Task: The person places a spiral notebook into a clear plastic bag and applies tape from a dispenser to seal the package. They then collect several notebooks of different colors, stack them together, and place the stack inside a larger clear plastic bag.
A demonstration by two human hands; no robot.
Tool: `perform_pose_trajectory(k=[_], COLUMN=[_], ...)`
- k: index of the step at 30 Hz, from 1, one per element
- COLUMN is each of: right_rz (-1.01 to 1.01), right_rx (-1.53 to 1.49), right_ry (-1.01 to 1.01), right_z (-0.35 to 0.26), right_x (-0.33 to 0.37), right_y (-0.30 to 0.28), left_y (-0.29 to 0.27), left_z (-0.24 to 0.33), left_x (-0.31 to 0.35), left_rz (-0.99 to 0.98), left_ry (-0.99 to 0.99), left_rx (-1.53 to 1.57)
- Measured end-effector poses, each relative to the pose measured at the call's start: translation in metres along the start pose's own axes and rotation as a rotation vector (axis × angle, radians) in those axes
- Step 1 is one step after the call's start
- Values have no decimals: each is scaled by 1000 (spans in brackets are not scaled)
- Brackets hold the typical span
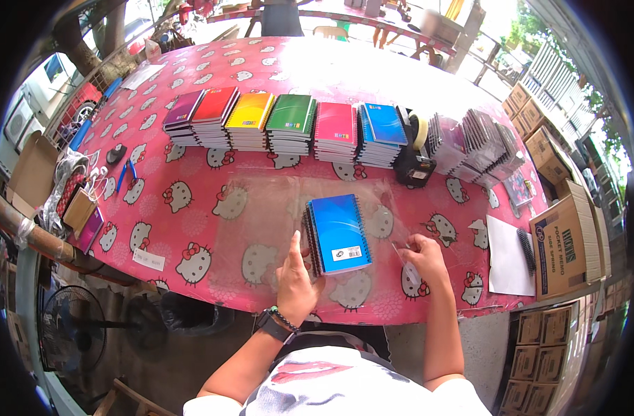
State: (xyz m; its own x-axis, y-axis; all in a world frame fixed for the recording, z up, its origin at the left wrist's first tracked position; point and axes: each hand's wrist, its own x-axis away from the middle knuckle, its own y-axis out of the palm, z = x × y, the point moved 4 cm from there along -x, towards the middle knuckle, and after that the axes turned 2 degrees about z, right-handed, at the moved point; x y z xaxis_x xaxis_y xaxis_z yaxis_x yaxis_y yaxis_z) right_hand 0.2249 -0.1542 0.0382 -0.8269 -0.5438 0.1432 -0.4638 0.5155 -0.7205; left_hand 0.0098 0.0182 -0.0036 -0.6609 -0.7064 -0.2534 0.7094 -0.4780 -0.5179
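Lying on a clear plastic sheet (258,215) spread over the table (157,232), a small stack of blue spiral notebooks (339,229) sits between the two hands, a little farther from the body than either. It lies just right of the left hand (299,281) and to the left of the right hand (422,255). The left is the nearer: it touches the stack at its near left corner, index finger straightened along the coil side, not clenched; how far the other fingers reach under the edge is hidden. The right hand stands apart from the notebooks, thumb and fingers pinched together on what looks like an edge of the clear plastic.

The stack's long axis runs away from the person, its far end leaning slightly left. The top cover's coil faces right, while a darker coil shows along the left side. A white barcode label (346,254) marks the near end. Beyond, coloured notebook stacks (291,114) stand in a row beside a black tape dispenser (415,170).
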Motion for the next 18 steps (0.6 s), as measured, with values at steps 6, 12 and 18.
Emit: perform_pose_trajectory(k=[6, 12, 18], right_rz=[-162, 6, 32], right_rx=[-382, 92, 216], right_ry=[-149, -690, -756], right_z=[-14, -95, -97], right_x=[22, 49, 75], right_y=[4, 42, 51], left_y=[-16, -12, 29], left_z=[11, 30, 6], left_x=[-8, -55, -55], left_rz=[-305, -84, 53], left_ry=[-63, -388, -133], left_rx=[33, 661, 278])
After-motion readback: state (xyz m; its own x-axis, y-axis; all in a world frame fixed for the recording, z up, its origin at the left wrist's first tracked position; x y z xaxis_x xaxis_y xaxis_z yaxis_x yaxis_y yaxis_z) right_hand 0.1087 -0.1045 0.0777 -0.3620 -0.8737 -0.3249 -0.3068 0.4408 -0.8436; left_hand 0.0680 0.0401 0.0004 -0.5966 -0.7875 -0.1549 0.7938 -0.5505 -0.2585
